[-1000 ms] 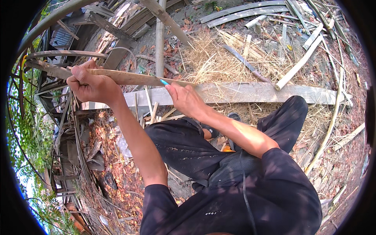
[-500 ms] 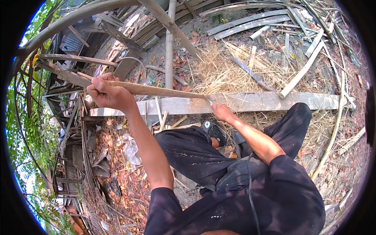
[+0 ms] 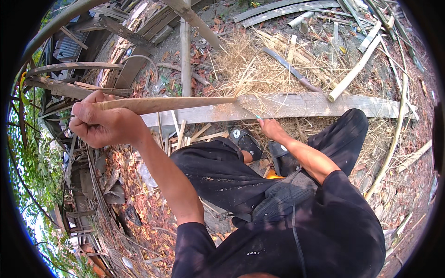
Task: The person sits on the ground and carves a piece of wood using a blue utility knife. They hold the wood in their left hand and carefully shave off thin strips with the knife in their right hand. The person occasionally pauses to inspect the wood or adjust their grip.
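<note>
My left hand [image 3: 109, 120], closed around the thick end, holds up a long tan bamboo strip [image 3: 171, 104]. The strip tapers to the right, and its far tip meets straw-like shavings over a long grey plank [image 3: 333, 105]. My right hand [image 3: 273, 129] is closed on a thin tool with a teal handle [image 3: 258, 117], mostly hidden by the fingers. A slender line runs from the tool toward the strip's tip; I cannot tell whether it is blade or shaving. The plank lies crosswise in front of my bent legs.
Beyond the plank lie a heap of shavings [image 3: 245, 65], a machete [image 3: 292, 69] and a pale bamboo pole [image 3: 354, 69]. Long slats [image 3: 292, 13] lie farther back. An upright post [image 3: 185, 51] and a wooden frame stand at the left. Split sticks [image 3: 192, 134] lie near my foot.
My left hand has moved left and slightly nearer, taking the bamboo strip with it. The right hand has shifted slightly right, away from the strip's tip. The view has moved slightly too.
</note>
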A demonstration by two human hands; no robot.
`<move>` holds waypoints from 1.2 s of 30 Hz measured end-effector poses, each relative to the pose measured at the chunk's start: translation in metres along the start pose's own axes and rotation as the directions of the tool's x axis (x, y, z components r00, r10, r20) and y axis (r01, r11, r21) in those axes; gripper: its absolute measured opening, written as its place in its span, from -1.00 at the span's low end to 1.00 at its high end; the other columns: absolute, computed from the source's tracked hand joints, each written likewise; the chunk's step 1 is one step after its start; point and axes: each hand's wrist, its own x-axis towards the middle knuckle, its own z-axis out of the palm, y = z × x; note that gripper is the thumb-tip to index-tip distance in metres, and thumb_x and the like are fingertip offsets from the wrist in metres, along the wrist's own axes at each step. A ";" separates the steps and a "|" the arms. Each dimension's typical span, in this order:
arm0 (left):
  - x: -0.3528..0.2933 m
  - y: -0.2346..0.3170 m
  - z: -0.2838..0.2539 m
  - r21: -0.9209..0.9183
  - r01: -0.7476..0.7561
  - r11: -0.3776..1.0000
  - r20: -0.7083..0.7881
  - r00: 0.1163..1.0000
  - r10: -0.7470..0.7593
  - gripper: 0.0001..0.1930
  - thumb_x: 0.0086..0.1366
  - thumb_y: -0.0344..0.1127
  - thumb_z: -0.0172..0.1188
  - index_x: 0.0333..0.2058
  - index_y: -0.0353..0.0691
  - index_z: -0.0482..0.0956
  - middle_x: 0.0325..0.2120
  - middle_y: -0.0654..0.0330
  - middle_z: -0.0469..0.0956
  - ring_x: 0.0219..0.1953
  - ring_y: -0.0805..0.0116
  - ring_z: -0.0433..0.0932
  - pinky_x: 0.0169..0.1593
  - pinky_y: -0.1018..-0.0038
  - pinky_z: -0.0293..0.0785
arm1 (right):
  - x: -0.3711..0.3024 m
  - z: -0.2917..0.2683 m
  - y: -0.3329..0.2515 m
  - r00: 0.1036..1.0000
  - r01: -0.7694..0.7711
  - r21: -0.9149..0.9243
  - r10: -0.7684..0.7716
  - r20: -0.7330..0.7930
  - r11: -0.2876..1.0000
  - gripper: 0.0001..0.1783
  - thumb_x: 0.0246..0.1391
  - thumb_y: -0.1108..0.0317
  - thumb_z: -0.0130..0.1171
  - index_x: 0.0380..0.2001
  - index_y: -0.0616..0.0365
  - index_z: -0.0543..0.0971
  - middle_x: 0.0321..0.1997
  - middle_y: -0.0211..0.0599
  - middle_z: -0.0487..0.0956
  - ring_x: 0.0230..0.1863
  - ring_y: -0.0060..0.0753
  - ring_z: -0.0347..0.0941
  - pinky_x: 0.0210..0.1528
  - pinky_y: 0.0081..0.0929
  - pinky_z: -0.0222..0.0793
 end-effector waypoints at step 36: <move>-0.006 0.016 -0.011 0.081 -0.014 0.997 -0.034 0.999 0.017 -0.68 0.35 -0.25 -0.03 -0.56 -0.18 0.14 -0.77 0.19 0.33 -0.78 0.55 0.21 -0.78 0.67 0.13 | -0.045 -0.071 -0.136 0.951 0.309 0.286 -0.301 -0.074 0.907 -0.37 0.29 0.01 -0.26 -0.51 0.38 0.54 -0.61 0.20 0.49 -0.42 0.25 0.48 -0.24 0.00 0.37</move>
